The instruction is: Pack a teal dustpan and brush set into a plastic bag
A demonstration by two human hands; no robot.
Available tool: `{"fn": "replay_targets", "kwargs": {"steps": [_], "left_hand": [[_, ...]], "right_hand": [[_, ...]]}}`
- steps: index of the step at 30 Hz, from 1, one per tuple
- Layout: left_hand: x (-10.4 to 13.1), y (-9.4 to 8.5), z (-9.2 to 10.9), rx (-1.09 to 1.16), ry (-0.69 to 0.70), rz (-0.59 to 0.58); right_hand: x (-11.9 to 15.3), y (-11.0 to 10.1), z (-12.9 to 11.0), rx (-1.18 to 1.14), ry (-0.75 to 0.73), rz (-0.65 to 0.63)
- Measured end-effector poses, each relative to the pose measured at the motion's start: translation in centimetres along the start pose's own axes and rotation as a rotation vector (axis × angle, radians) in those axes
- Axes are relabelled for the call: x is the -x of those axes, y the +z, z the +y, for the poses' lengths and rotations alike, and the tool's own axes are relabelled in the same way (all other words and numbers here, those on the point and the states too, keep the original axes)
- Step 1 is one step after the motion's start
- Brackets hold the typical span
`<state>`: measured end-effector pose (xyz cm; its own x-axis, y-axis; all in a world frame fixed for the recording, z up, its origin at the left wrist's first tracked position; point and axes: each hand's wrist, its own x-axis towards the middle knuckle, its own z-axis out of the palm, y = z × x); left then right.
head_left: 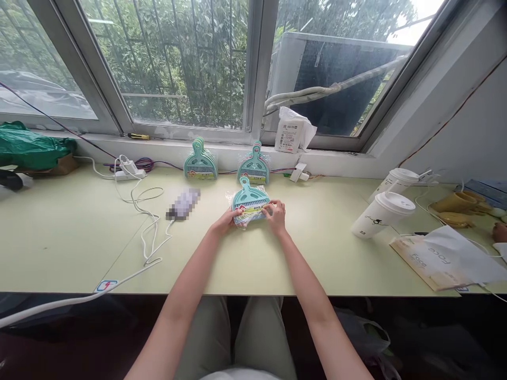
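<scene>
A teal mini dustpan and brush set (249,197) in clear plastic wrap is held just above or on the table, its handle pointing away from me. My left hand (225,220) grips its lower left edge, thumb on the front label. On the right side, my right hand (275,215) pinches the wrap near the label's edge with thumb and fingers. Behind it, a stack of similar wrapped sets (253,168) leans on the wall below the window. Another such stack (200,162) leans to its left.
A pixelated phone-like object (184,204) on a white cable (147,248) lies left. White paper cups (380,214) and a tissue pack (447,258) stand or lie right. A power strip (130,171), a green bag (31,145) and a boxed pack (288,135) are farther back. Part of another person's hand (499,232) shows at the right edge.
</scene>
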<state>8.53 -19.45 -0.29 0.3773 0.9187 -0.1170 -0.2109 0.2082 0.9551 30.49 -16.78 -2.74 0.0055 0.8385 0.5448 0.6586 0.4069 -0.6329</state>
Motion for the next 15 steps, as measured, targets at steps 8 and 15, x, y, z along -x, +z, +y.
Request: {"fn": "replay_targets", "kwargs": {"steps": [8, 15], "left_hand": [[0.1, 0.7, -0.1, -0.067, 0.035, 0.077], [0.1, 2.5, 0.0, -0.316, 0.409, 0.072]], "right_hand": [[-0.2, 0.4, 0.9, -0.535, 0.433, -0.032], [-0.6, 0.1, 2.3, -0.854, 0.693, 0.114]]}}
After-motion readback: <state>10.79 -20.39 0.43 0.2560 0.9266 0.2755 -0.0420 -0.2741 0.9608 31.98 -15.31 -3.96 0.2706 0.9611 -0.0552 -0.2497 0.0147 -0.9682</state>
